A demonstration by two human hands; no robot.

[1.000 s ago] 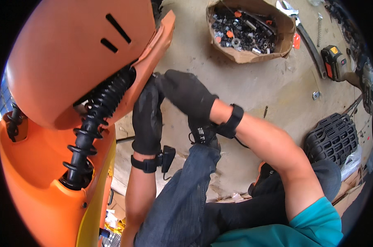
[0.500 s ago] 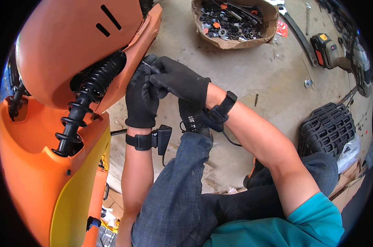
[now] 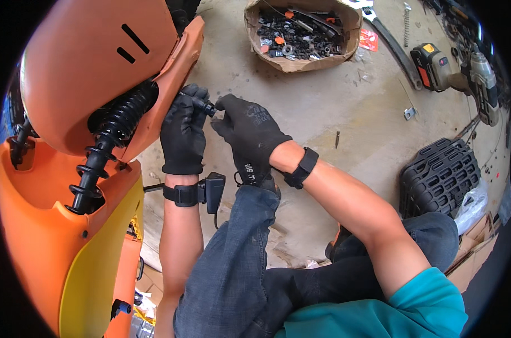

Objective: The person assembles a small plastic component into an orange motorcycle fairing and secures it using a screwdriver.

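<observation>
My left hand (image 3: 182, 135), in a black glove, is closed around a short black cylindrical piece (image 3: 206, 106), whose ringed end sticks out to the right. Its other end is hidden in the glove, so I cannot tell its exact kind. Just right of that end is my right hand (image 3: 252, 125), also gloved, with thumb and forefinger parted and nothing visible between them. Both hands are beside the orange plastic body panel (image 3: 86, 67) of a vehicle. A black coil-spring shock absorber (image 3: 120, 121) runs down from an opening in that panel.
An open cardboard box (image 3: 303, 66) of small fasteners stands at the top. To its right lie an adjustable wrench (image 3: 396, 48), a spring (image 3: 406, 25) and a cordless power tool (image 3: 481, 81). A black ribbed plastic case (image 3: 440, 174) rests at the right, beside clear plastic film (image 3: 474, 205).
My right hand has come away from my left and its fingers have parted. The black cylindrical piece now shows in my left hand. The whole view has shifted slightly.
</observation>
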